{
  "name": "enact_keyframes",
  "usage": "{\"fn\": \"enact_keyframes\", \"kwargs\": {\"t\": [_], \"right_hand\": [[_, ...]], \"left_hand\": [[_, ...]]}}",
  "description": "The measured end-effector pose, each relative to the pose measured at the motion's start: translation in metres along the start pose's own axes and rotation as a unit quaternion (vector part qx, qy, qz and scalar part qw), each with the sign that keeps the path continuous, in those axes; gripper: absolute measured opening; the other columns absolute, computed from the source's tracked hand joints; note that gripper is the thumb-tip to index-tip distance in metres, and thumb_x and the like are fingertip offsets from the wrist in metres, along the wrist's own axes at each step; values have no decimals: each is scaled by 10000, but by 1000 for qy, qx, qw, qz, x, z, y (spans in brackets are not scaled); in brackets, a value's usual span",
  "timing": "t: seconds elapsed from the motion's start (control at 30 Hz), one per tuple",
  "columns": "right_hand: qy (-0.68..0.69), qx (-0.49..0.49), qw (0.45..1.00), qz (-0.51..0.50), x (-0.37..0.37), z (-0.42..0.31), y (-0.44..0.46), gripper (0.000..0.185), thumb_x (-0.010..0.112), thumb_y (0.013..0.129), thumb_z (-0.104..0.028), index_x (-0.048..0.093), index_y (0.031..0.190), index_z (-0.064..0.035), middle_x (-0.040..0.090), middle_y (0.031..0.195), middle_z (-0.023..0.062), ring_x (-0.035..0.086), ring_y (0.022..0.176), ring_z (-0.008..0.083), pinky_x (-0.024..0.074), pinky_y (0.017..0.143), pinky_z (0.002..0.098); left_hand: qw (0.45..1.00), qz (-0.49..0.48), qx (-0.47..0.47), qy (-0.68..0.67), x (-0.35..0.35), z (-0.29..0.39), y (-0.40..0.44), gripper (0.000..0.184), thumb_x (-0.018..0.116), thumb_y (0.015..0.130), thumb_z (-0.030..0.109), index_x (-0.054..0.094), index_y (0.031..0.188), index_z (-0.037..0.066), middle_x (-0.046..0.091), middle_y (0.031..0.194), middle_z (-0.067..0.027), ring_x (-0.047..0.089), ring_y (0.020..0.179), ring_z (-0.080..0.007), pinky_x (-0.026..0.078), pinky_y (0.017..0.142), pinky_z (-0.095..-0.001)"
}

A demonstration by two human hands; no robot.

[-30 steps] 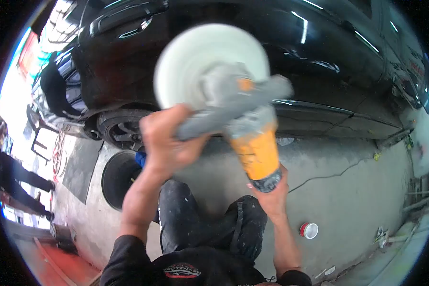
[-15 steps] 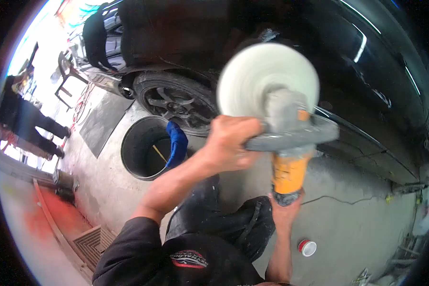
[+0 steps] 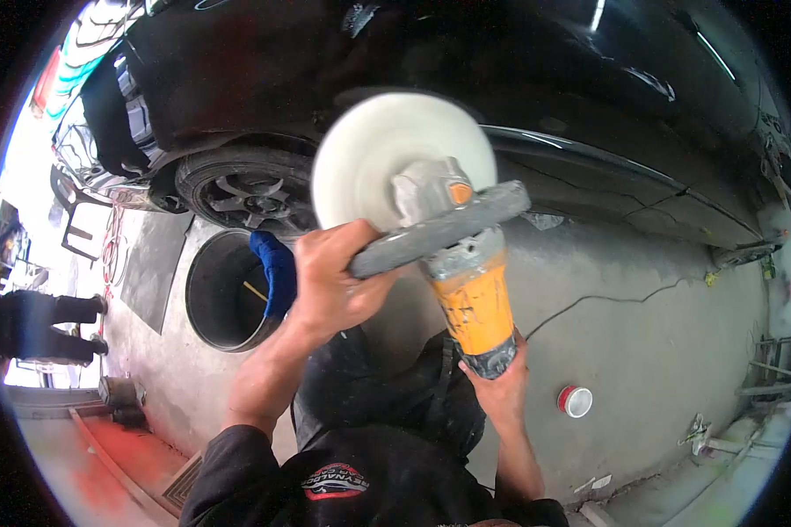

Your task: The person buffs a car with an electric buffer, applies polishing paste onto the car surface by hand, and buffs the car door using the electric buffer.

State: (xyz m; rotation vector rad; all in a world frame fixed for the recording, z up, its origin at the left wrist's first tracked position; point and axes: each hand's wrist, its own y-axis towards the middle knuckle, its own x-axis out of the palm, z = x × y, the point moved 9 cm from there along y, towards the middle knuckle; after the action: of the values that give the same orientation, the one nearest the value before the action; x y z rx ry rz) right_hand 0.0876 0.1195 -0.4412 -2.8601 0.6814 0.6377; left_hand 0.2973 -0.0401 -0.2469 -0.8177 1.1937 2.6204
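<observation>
A yellow and grey car polisher (image 3: 475, 303) is held by both of my hands in front of a glossy black car (image 3: 255, 79). Its round white pad (image 3: 351, 167), blurred as if spinning, faces the lower body panel; whether it touches the paint I cannot tell. My left hand (image 3: 338, 277) is closed around the left end of the dark grey loop handle (image 3: 439, 224). Lower down, my right hand (image 3: 505, 382) grips the rear end of the yellow body, its fingers partly hidden behind the tool.
A black bucket (image 3: 204, 299) with a blue cloth (image 3: 277, 272) over its rim stands by the car wheel (image 3: 250, 198). A power cord (image 3: 606, 299) crosses the floor. On the right is a red and white tin (image 3: 576, 401). A person's legs (image 3: 53, 325) show at far left.
The polisher has moved left along the car's side, and its body now slants, rear end to the right. My view has shifted too. Both hands keep their grip.
</observation>
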Motion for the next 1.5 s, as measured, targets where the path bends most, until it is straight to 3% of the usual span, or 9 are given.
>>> {"fn": "enact_keyframes", "kwargs": {"t": [0.33,0.43,0.73,0.77,0.87,1.03,1.13,1.33,1.5], "right_hand": [[-77,62,979,177,-85,69,-30,891,900,625,-30,396,1358,23,567,1213,184,572,1095,280,448,972,387],[-98,50,977,183,-92,72,-30,895,900,621,-26,397,1359,19,568,1205,182,575,1087,278,451,969,386],[-17,15,999,30,-11,31,-13,850,887,675,-85,403,1369,-13,664,1133,177,662,1042,270,508,914,385],[-10,10,1000,8,0,25,-11,842,883,684,-91,403,1371,-16,675,1127,183,674,1042,275,516,906,387],[-13,-53,998,-28,30,17,-8,836,873,693,-85,397,1375,-6,685,1109,208,690,1039,291,527,903,393],[36,-52,995,-73,44,-4,-9,851,864,698,-41,375,1392,18,657,1199,188,666,1097,269,516,940,375],[22,-95,994,-40,38,-8,-6,845,865,732,-126,366,1393,43,682,1107,236,699,1028,323,554,855,391],[12,-82,996,21,18,-40,-1,864,865,723,-96,349,1402,43,686,1108,216,700,1011,293,546,866,375],[32,-52,995,80,3,-47,5,865,878,677,-25,377,1380,22,613,1222,219,607,1147,309,457,994,395]], "left_hand": [[975,-66,74,-201,145,42,36,170,766,698,39,627,784,-7,660,690,-187,699,623,-275,518,541,-365],[971,-91,27,-218,157,39,36,168,769,701,40,629,779,-9,665,705,-198,711,651,-282,524,555,-376],[998,15,-30,-55,43,-15,-14,220,786,686,71,575,636,38,588,537,-90,605,475,-148,449,460,-297],[999,-1,-45,-24,29,-22,-21,152,749,661,34,599,680,19,600,574,-130,632,504,-195,475,488,-314],[994,43,-99,14,-7,-41,-38,185,771,671,21,586,674,13,573,555,-118,615,486,-178,455,479,-307],[998,13,-35,43,-29,-30,-40,176,758,650,6,587,688,20,569,573,-121,627,506,-277,452,481,-313],[998,39,7,50,-31,-19,-32,237,800,658,84,568,662,35,528,536,-80,579,452,-184,430,473,-290],[993,75,88,38,-41,11,0,186,734,604,64,553,645,46,488,523,-79,558,433,-219,422,451,-307],[985,94,146,14,-36,36,33,160,707,583,65,561,650,57,513,530,-89,568,441,-249,436,454,-322]]}}
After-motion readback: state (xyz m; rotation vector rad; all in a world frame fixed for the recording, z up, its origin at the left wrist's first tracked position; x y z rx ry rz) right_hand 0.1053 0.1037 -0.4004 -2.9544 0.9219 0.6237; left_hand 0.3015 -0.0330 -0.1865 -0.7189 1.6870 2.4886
